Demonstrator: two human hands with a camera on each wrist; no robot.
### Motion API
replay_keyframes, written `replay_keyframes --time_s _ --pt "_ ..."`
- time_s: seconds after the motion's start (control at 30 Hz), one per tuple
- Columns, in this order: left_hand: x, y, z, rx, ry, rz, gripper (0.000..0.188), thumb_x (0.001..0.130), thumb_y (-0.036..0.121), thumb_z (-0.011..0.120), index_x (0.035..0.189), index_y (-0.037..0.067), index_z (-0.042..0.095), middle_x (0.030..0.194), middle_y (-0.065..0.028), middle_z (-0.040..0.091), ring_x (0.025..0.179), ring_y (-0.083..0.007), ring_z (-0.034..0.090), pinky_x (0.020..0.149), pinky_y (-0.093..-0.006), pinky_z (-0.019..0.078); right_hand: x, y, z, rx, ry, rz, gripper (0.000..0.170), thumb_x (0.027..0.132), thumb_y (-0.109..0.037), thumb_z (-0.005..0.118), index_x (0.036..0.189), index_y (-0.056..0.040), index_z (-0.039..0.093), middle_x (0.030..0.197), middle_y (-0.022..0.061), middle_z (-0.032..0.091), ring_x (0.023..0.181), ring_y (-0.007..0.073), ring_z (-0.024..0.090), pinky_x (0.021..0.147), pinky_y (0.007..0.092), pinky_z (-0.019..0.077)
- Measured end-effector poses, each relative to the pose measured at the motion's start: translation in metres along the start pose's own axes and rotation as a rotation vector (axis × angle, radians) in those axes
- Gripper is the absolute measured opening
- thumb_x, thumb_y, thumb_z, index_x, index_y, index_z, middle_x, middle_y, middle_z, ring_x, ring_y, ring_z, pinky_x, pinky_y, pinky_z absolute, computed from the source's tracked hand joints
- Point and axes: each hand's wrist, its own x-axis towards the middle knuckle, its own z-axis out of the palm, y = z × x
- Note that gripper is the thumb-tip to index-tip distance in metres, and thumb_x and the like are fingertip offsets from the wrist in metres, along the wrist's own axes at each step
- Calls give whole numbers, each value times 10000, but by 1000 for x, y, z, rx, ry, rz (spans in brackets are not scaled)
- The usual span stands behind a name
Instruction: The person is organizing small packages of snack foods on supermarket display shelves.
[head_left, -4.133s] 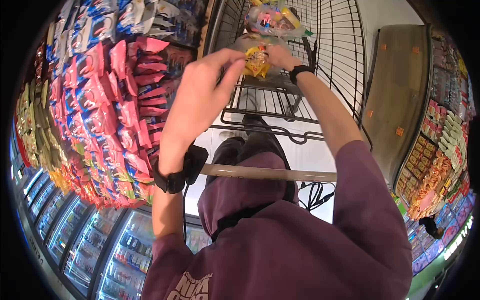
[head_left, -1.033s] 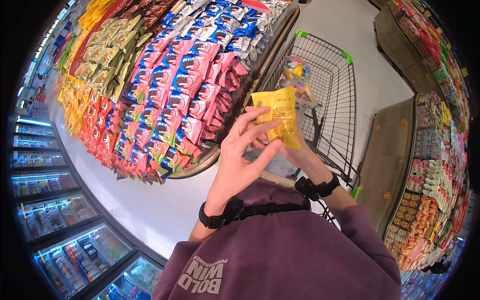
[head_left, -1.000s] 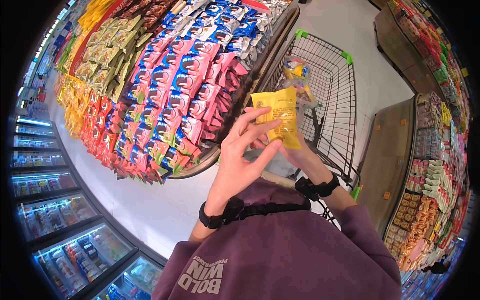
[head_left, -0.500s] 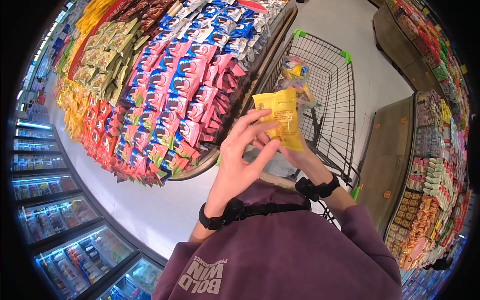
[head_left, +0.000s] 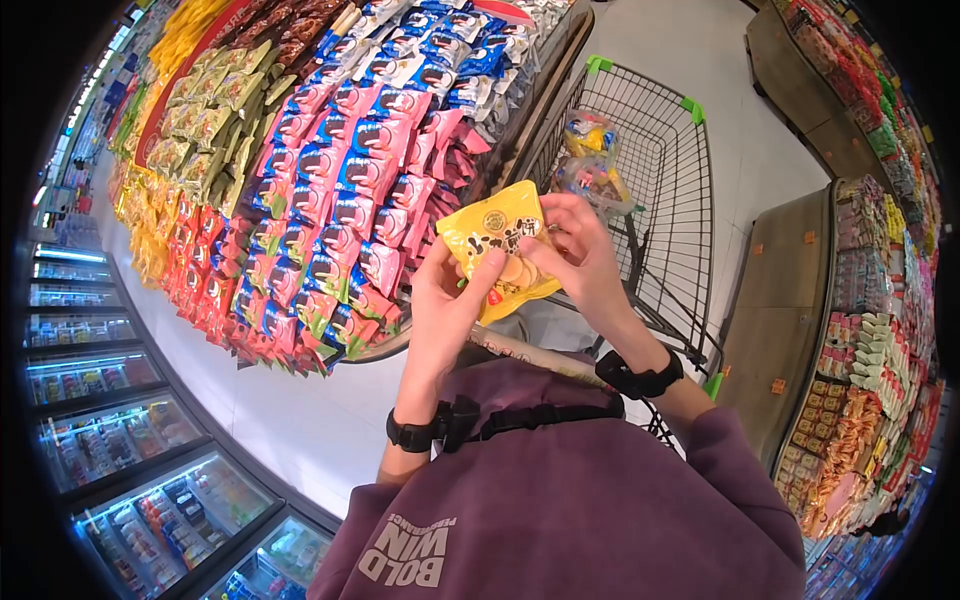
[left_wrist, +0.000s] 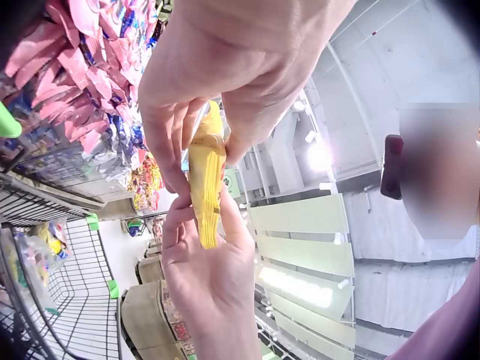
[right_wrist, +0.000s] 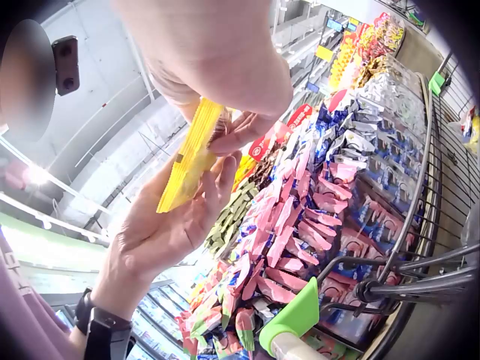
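Note:
A yellow snack packet (head_left: 470, 228) is held up between both hands, its front with dark lettering and round crackers facing the head camera. At its left side, my left hand (head_left: 432, 312) grips it with the thumb over the front and fingers behind. My right hand (head_left: 590, 268) pinches the right side, thumb on the front. Both wrist views show the packet edge-on: the yellow packet (left_wrist: 206, 180) between thumb and fingers in the left one, and its crimped seal (right_wrist: 180, 176) in the right one. The fingers behind it are mostly hidden in the head view.
A wire shopping cart (head_left: 665, 170) with green corners stands ahead, holding clear bags of goods (head_left: 592, 182). To the left rises a display of pink and blue snack packets (head_left: 345, 180). Freezers (head_left: 180, 500) line the lower left; shelves (head_left: 855, 300) stand right.
About four seconds ago both hands were low over the cart at the packet. Since half a second ago the packet has turned from its text-covered back to its front and shifted left; both thumbs now cross it.

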Motion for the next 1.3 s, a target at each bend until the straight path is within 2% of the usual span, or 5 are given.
replay_keyframes --time_s 0.2,0.47,0.9,1.17,1.3 --pt "1 -2 -7 42 -41 -93 340 890 20 696 1209 -29 589 1067 -86 697 955 -113 661 834 -260 535 1 8 -3 15 -89 -64 424 882 -69 715 1231 -12 481 1074 73 629 949 107 627 828 254 506" --pt "4 -13 -31 267 -121 72 311 739 -107 746 1029 -6 696 1099 -119 706 1010 -186 659 910 -307 515 -5 16 -13 -150 -222 -267 243 768 44 727 988 -22 648 1133 85 667 1031 177 646 913 318 500" --pt "8 -22 -34 439 -195 273 264 643 -95 766 860 56 767 1113 -106 704 1132 -240 611 980 -363 467 -10 9 -18 -373 -200 -378 180 713 90 705 822 -42 652 1127 74 684 1065 247 638 902 352 505" --pt "1 -10 -23 363 -58 -18 259 784 -62 751 1032 -7 701 1065 -90 699 975 -155 654 868 -297 521 -14 10 -17 -264 -157 -212 287 829 -2 710 1072 10 558 1110 115 674 1023 183 653 906 317 508" --pt "3 -9 -17 182 -93 2 322 844 -19 735 1140 -59 615 1041 -85 695 933 -111 642 814 -259 527 -16 10 -14 -58 -129 -60 421 911 -77 684 1234 42 443 1099 122 667 1023 136 633 904 293 504"
